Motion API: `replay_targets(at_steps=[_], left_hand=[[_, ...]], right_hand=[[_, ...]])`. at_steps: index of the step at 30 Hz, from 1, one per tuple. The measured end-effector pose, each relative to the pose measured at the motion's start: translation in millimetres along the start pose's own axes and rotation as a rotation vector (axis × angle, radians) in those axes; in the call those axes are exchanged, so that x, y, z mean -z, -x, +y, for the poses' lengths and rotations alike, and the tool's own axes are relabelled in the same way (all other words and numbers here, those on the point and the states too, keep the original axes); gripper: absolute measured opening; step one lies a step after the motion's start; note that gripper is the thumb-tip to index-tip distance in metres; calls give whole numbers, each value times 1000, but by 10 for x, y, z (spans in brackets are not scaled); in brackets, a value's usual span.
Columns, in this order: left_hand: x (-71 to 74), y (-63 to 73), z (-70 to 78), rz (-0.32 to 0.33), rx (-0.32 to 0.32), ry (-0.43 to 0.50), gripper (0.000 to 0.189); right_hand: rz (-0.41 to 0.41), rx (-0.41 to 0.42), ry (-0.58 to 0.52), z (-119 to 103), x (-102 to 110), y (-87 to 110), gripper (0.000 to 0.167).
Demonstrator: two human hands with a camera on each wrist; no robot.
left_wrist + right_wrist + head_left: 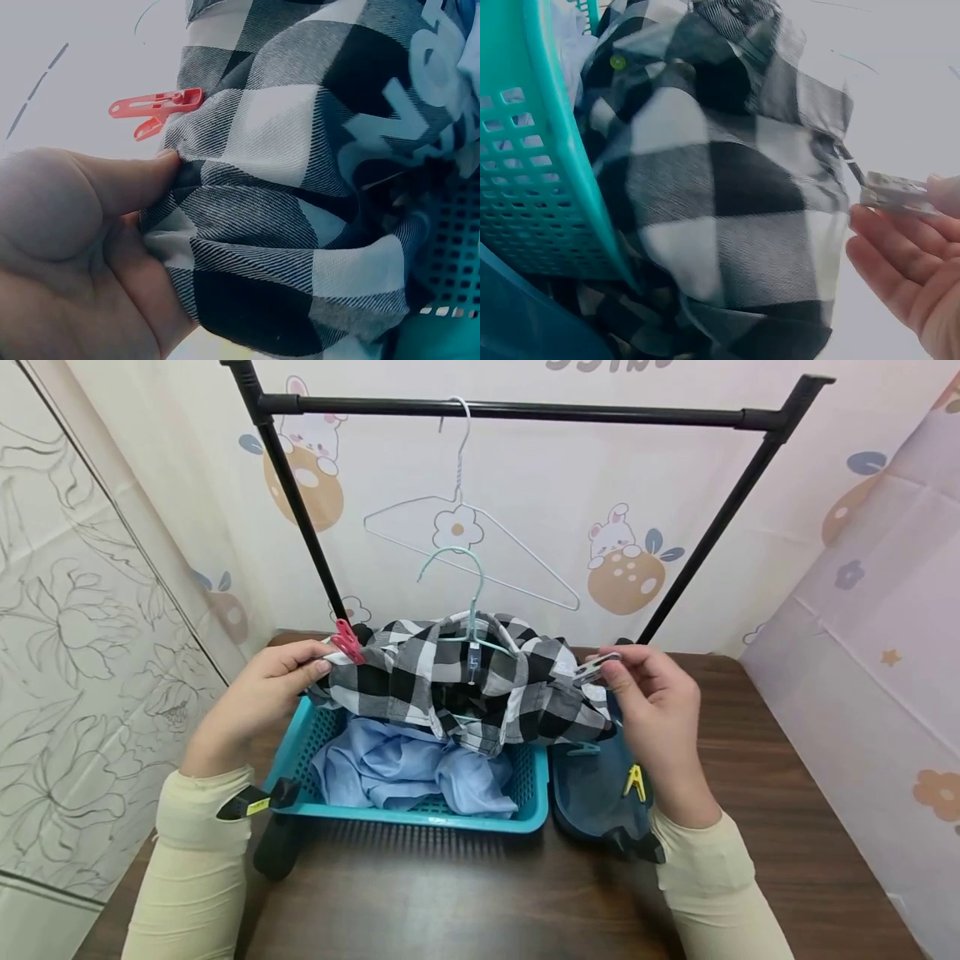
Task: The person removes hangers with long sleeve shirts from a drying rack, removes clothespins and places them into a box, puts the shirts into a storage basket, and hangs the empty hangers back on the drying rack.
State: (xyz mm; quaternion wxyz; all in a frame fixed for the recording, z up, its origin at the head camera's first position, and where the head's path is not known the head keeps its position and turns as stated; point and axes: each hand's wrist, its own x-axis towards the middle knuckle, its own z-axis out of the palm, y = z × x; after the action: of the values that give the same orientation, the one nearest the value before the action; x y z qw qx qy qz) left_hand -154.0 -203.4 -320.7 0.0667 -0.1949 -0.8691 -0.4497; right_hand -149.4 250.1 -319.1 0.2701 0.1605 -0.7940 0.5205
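A black-and-white checked shirt [405,668] is draped on a mint-green hanger [473,610], whose hook stands up free below the rack bar. My left hand [251,697] pinches the shirt's left shoulder edge between thumb and fingers. Just beside those fingers, a red clothespin [157,106] is clipped to the cloth. On the other side, my right hand [663,710] pinches the handle end of a grey clothespin [892,191], its far end at the shirt's right shoulder. White letters [382,120] are printed on the shirt.
Under the shirt, a teal basket [405,816] holds light-blue cloth [397,768]. To its right stands a dark blue container [588,802] with a yellow clothespin [634,782]. A white wire hanger [460,460] hangs from the black rack bar [600,414] behind.
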Motion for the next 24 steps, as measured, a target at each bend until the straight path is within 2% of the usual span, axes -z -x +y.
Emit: replay_targets(at_steps=[2,4,6,10,13,15,18,20,24], left_hand=[[52,14,-14,21,-1,-6,23],[96,36,-27,44,2,-10,23],[120,53,-44,58,12,-5,24],[117,56,-56,71,19,-7,24],[117,50,-55,72,23,-17,25],[127,54,-52,73,33,-15,25],[136,58,-53,79,53,-3,26],[135,53,-54,80,54,-4,26],[107,27,-49,69,34,-11,26]], right_hand=[[43,9,27,6,49,-20,19],[34,-23,108,12,121,-55,22],[-39,-85,225,45,219,-96,28],[-258,-241,426,135,427,-177,47],[-380,-313,479,189,520,-211,57],[-426,-355,489,194,539,-213,61],[-456,-392,499,188,552,-207,66],[-448,-395,507,169,555,-199,67],[-411,-343,504,85,534,-162,61]])
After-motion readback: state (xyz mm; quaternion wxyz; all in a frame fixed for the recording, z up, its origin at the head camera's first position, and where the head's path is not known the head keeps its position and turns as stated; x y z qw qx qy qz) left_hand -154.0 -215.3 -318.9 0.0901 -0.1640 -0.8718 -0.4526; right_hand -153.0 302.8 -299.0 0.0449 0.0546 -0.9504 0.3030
